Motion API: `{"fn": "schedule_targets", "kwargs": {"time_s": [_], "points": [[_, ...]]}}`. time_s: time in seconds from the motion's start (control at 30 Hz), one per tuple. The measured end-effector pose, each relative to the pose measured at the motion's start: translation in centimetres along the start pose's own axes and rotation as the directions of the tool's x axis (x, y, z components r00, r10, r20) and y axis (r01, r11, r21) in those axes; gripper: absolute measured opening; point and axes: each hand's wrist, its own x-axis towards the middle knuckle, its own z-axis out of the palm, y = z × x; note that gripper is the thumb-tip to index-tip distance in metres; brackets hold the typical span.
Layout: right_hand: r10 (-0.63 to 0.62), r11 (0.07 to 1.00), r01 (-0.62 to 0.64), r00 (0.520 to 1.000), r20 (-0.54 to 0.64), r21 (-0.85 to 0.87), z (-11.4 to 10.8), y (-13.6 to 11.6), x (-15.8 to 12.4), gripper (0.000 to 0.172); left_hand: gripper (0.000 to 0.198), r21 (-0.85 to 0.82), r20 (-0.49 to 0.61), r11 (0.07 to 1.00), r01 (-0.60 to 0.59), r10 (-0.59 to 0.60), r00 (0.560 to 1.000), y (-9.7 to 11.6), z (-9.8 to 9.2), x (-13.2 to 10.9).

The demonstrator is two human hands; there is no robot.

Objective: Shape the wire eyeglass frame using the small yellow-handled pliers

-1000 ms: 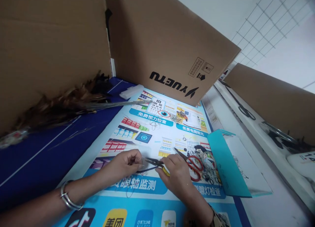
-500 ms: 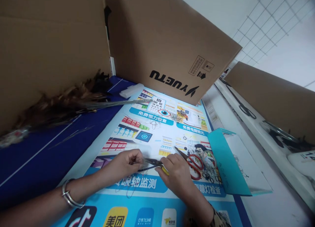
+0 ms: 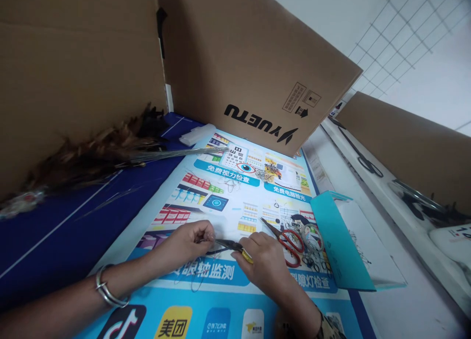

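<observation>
pliers (image 3: pixel 231 244) have dipped slightly in right fingers (image 3: pixel 248 243)

Looks like a makeshift craft workshop to me: cardboard panels (image 3: pixel 250 59) wall in a bench (image 3: pixel 91 236) partly covered by a poster (image 3: pixel 217 292), with pliers (image 3: pixel 230 244), red-handled scissors (image 3: pixel 281 235) and brown feathery bundles (image 3: pixel 105 143).

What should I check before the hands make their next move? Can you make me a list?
1. Right hand gripping the yellow-handled pliers: ok.
2. Left hand close to the pliers' tips, fingers closed: ok.
3. What the left fingers pinch: cannot tell, too small.
4. Red-handled scissors well away from the hands: not ok, they lie right beside the right hand.
5. Teal box open: ok.
</observation>
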Motion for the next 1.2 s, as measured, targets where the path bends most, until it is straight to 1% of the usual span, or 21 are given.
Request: {"fn": "schedule_targets", "kwargs": {"time_s": [0.1,0.17,0.27,0.37,0.6,0.73,0.9,1.03,1.2], "points": [[0.015,1.0,-0.015,0.999,0.029,0.018,-0.1,-0.2,-0.1,0.019,0.005,-0.012,-0.002,1.0,0.02,-0.02,1.0,0.2,0.0,-0.1],[0.028,0.999,-0.028,0.999,0.042,0.021,-0.1,-0.3,-0.1,0.018,0.006,-0.058,-0.003,0.997,0.054,-0.055,0.999,0.6,-0.1,-0.1],[0.043,0.999,-0.044,0.998,0.055,0.02,0.0,-0.3,-0.2,0.018,0.015,-0.156,-0.01,0.98,0.127,-0.13,0.991,1.6,-0.2,-0.2],[0.052,0.998,-0.053,0.997,0.051,0.016,0.2,-0.3,-0.3,0.017,0.021,-0.22,-0.016,0.963,0.155,-0.163,0.987,2.5,-0.2,-0.3],[0.039,0.998,-0.041,0.998,-0.042,-0.049,0.7,-0.4,-0.6,0.015,0.024,-0.23,0.008,0.96,0.159,-0.161,0.987,2.7,-0.3,-0.3],[0.004,0.996,-0.01,0.997,-0.075,-0.083,0.9,-0.5,-0.7,0.014,0.022,-0.24,0.002,0.957,0.161,-0.165,0.986,2.8,-0.3,-0.3],[-0.044,0.979,0.018,0.991,-0.124,-0.205,0.9,-1.2,-0.9,0.014,0.017,-0.271,-0.009,0.95,0.153,-0.162,0.987,2.6,-0.3,-0.3],[-0.058,0.972,0.023,0.988,-0.143,-0.233,1.0,-1.6,-0.9,0.014,0.016,-0.286,-0.022,0.946,0.151,-0.165,0.986,2.4,-0.3,-0.2],[-0.061,0.968,0.024,0.988,-0.143,-0.249,1.2,-1.8,-0.9,0.013,0.016,-0.283,-0.04,0.946,0.155,-0.174,0.984,2.7,-0.3,-0.2]]}}
